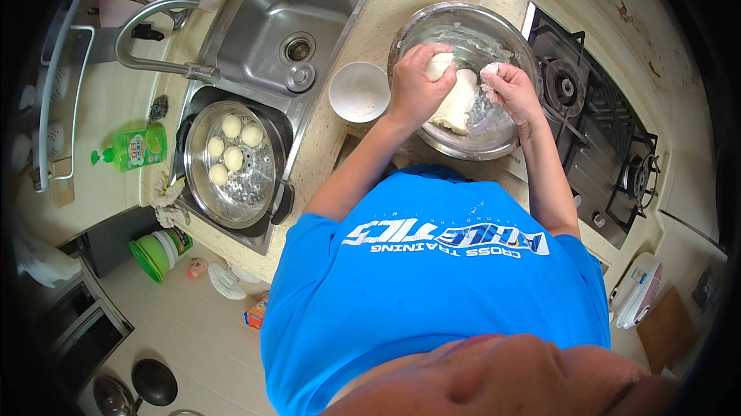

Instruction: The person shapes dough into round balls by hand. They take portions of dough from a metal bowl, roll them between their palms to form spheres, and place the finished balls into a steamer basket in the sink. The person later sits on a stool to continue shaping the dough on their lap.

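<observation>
My left hand [419,83] holds a smooth pale ball of dough [440,67] over a large stainless-steel mixing bowl [463,152]. Below it, a thick strip of dough [455,104] lies in the bowl, whose inner wall is smeared with flour. My right hand [512,90] is above the bowl's right half. Its fingers are curled together, and the tips are white with flour or dough; whether a small piece sits between them cannot be made out. Left of the bowl is a white bowl [359,92] with some flour in it.
Several dough balls [233,158] rest in a perforated steel steamer tray [249,207] over the sink's near basin. The other steel basin [278,22] has a curved faucet [150,5]. Green dish soap [139,148] stands at the left. A gas stove [590,144] adjoins the mixing bowl at right.
</observation>
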`<action>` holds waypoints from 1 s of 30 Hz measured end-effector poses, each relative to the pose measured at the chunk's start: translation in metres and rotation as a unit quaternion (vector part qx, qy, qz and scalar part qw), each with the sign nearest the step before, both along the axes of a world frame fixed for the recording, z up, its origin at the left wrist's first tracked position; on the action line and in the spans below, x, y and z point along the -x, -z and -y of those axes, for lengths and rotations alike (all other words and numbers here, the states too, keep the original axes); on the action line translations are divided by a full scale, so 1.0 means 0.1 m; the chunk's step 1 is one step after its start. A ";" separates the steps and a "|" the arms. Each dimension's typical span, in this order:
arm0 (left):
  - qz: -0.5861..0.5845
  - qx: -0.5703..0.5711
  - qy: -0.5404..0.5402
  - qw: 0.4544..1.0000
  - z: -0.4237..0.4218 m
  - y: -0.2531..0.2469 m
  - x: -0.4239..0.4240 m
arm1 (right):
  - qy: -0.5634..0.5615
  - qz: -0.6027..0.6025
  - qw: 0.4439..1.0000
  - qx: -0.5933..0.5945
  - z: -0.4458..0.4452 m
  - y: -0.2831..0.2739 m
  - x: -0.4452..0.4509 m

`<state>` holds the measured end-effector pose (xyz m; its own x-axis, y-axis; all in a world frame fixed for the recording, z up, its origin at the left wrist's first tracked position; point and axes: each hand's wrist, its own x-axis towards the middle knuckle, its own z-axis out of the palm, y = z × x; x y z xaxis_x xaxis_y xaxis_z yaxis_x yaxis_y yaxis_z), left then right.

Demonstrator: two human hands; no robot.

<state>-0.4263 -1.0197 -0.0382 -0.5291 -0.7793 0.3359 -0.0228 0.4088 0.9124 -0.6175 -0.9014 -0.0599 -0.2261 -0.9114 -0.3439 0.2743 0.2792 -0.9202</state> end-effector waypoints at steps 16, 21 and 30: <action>-0.247 -0.618 0.223 0.712 -0.09 0.15 0.09 | 0.001 -0.236 0.960 0.153 0.11 -0.26 -0.61; -0.263 -0.640 0.228 0.685 -0.10 -0.05 0.10 | -0.067 -0.570 0.808 0.130 0.15 -0.36 -0.71; -0.333 -0.540 0.137 0.761 -0.08 0.05 0.16 | 0.099 -0.149 0.966 0.186 -0.01 -0.48 -0.91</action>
